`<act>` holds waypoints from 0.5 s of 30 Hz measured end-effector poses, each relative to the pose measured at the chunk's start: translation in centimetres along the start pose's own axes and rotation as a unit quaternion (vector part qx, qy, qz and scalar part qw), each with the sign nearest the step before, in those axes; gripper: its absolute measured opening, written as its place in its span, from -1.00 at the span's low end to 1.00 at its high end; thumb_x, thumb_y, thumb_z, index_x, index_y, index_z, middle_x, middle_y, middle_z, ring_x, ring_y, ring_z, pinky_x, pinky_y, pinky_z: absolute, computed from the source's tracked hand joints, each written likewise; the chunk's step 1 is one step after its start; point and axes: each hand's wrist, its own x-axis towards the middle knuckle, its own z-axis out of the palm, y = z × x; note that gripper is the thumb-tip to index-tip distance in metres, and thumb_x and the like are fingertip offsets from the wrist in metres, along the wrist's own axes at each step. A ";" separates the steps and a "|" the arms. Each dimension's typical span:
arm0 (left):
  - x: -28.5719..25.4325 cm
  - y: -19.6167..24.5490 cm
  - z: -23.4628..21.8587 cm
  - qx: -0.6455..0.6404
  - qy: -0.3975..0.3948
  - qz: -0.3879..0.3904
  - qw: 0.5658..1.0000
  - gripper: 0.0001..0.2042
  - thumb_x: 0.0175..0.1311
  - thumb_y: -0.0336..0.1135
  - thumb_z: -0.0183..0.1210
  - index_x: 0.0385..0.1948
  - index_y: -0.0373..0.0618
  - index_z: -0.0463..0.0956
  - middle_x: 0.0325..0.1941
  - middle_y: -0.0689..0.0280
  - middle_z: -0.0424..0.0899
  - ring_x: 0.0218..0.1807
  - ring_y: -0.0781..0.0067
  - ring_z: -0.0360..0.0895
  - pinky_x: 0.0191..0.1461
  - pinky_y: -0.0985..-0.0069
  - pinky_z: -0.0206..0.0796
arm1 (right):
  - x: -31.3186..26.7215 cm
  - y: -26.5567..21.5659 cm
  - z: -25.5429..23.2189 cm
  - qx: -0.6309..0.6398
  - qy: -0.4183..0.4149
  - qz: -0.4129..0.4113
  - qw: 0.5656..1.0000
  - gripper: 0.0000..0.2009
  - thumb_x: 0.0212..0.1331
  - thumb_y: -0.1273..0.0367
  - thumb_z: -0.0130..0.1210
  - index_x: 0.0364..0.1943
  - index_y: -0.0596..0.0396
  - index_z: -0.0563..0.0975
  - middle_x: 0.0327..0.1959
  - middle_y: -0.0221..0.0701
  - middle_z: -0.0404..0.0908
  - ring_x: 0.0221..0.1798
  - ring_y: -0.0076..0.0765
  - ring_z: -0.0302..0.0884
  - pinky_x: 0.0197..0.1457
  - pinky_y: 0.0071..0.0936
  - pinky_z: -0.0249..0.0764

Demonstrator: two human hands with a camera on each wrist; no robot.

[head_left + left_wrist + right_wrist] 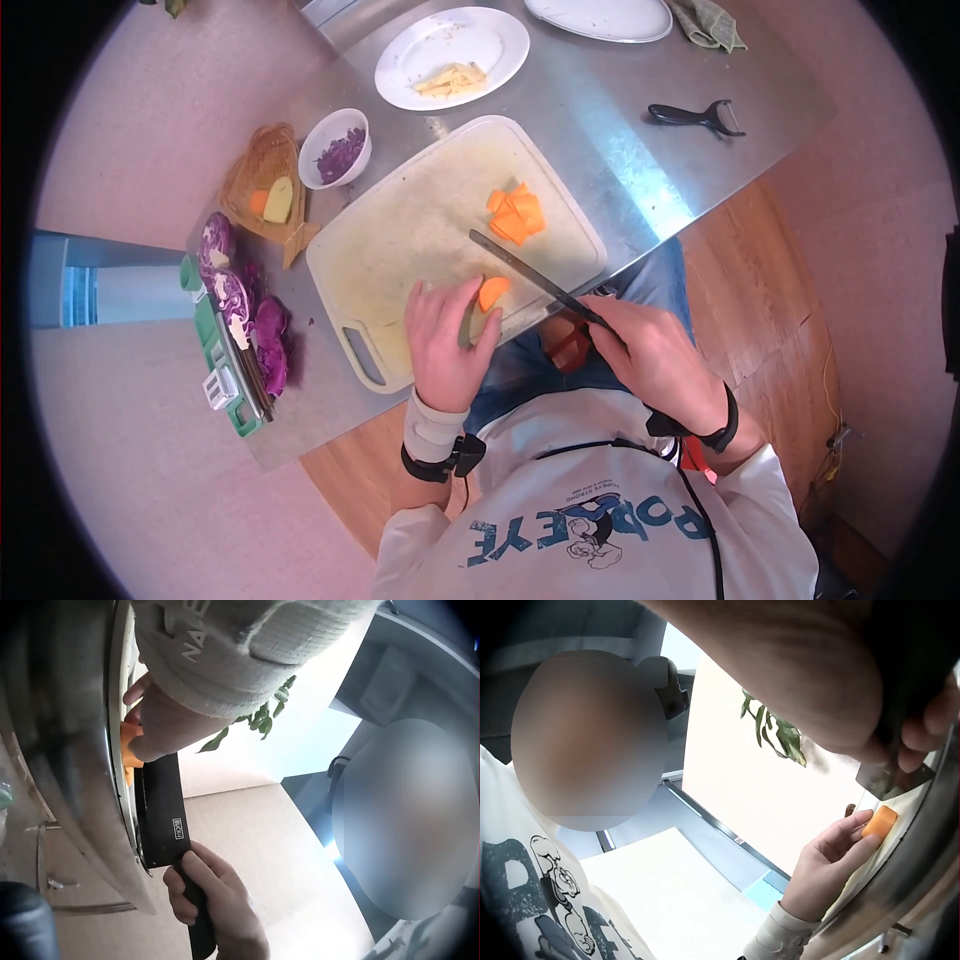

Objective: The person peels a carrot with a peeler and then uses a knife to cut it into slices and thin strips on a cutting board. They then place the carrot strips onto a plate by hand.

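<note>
On the white cutting board (pixel 390 220), my left hand (pixel 445 345) steadies a half-round orange carrot piece (pixel 493 293) near the board's front edge. The right wrist view shows that carrot piece (pixel 880 823) pinched between the thumb and fingertips of the left hand (pixel 825 866). My right hand (pixel 655 355) grips the black handle of a cleaver (pixel 525 270), seen nearly edge-on from above. Its broad dark blade (pixel 161 814) stands beside the left fingers in the left wrist view. Beyond the blade lies a small pile of flat carrot slices (pixel 516 214).
Left of the board stand a bowl (pixel 336 150) of shredded purple cabbage, a wicker basket (pixel 262 190) with vegetable pieces, cut cabbage (pixel 270 345) and a green slicer (pixel 212 335). Behind are a plate (pixel 400 75) with pale strips and another plate (pixel 605 20). A peeler (pixel 700 117) lies right.
</note>
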 end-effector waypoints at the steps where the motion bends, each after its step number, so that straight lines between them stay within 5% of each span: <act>1: -0.1 0.1 0.0 -0.001 -0.002 0.000 1.000 -0.59 0.20 -0.41 0.44 0.11 -0.12 0.64 -0.11 0.20 0.69 -0.02 0.08 0.61 0.50 -0.10 0.23 | -0.1 0.1 0.3 0.007 0.003 0.000 1.000 -0.72 0.35 0.50 0.16 0.11 0.22 0.61 -0.25 -0.14 0.74 -0.25 0.08 0.74 -0.24 -0.10 0.62; 10: -1.0 0.8 0.0 -0.021 -0.010 -0.005 1.000 -0.55 0.14 -0.42 0.51 0.11 -0.10 0.66 -0.16 0.31 0.72 -0.03 0.20 0.65 0.59 -0.15 0.11 | 0.2 0.0 1.8 0.046 -0.012 -0.010 0.999 -0.66 0.33 0.52 0.17 0.17 0.27 0.56 -0.27 -0.09 0.69 -0.25 0.17 0.69 -0.23 -0.03 0.59; 15: -1.4 0.2 1.2 0.007 0.036 0.024 0.999 -0.64 0.16 -0.47 0.48 0.02 -0.09 0.68 -0.12 0.29 0.69 -0.04 0.16 0.62 0.48 -0.06 0.28 | 0.4 0.0 2.1 0.061 -0.020 -0.012 0.998 -0.63 0.33 0.53 0.16 0.21 0.27 0.53 -0.30 -0.10 0.67 -0.25 0.15 0.67 -0.24 -0.03 0.58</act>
